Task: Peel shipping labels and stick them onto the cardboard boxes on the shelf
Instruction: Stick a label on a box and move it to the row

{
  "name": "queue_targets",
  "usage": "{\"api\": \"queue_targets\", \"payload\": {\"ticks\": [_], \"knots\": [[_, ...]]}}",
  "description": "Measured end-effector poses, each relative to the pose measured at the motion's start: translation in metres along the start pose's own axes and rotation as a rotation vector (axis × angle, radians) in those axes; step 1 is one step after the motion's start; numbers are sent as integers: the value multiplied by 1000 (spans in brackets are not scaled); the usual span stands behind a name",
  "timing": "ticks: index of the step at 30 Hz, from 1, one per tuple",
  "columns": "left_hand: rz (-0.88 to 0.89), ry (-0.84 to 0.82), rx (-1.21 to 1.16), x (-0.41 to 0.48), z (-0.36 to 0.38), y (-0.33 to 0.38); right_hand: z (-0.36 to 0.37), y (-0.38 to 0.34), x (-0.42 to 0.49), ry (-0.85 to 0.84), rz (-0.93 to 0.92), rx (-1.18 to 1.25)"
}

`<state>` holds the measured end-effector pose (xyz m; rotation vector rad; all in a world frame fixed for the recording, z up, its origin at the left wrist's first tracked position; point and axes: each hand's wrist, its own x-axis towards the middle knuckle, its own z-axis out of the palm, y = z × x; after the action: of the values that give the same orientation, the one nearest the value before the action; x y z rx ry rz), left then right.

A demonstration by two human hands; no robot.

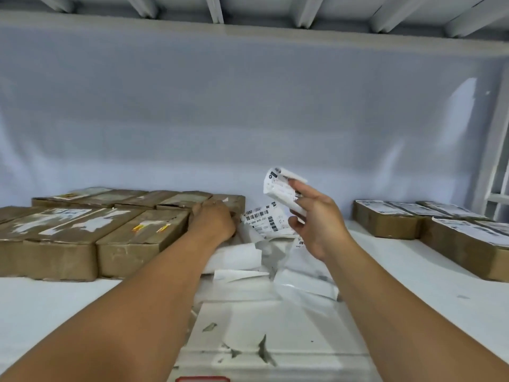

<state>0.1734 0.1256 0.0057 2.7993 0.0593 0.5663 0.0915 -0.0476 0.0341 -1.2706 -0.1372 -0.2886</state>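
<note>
While the right hand (316, 224) is up above the shelf pinching a bent white printed shipping label (282, 187) between thumb and fingers, the left hand (213, 220) lies palm-down at the right end of the left group of flat brown cardboard boxes (137, 235). Its fingers bend down over the edge there, but honestly I cannot tell if they're actually gripping a box or just resting on it. The held label sits well clear of the shelf, with its print facing the camera.

That left group is packed edge to edge in two rows. The tops show torn white scraps and a couple of small yellow stickers (150, 226).

Between the two hands, on the white shelf surface (413, 271), there's a messy pile of white backing paper (242, 257). A barcode label sheet (261, 217) lies on top of it, just beside the left hand.

Over on the right is a second group of brown cardboard boxes (385, 224), well apart from the first, and these have white labels (457, 226) stuck across their tops. A pale sheet (248, 106) covers the back of the shelf.
</note>
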Motion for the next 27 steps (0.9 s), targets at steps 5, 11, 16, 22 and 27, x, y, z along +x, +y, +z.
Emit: {"api": "queue_targets", "payload": {"ticks": [5,11,16,22,27], "knots": [[37,42,58,0,3,-1,-2,0,-2,22,11,-30],[67,110,4,-15,-2,9,-6,0,-4,54,40,-10],[48,172,26,-25,-2,19,-8,-1,-5,63,45,-16],[77,350,-116,-28,-9,17,-10,0,-5,75,34,-19],[199,631,-122,-29,-16,18,-11,2,-5,68,34,-18]]}}
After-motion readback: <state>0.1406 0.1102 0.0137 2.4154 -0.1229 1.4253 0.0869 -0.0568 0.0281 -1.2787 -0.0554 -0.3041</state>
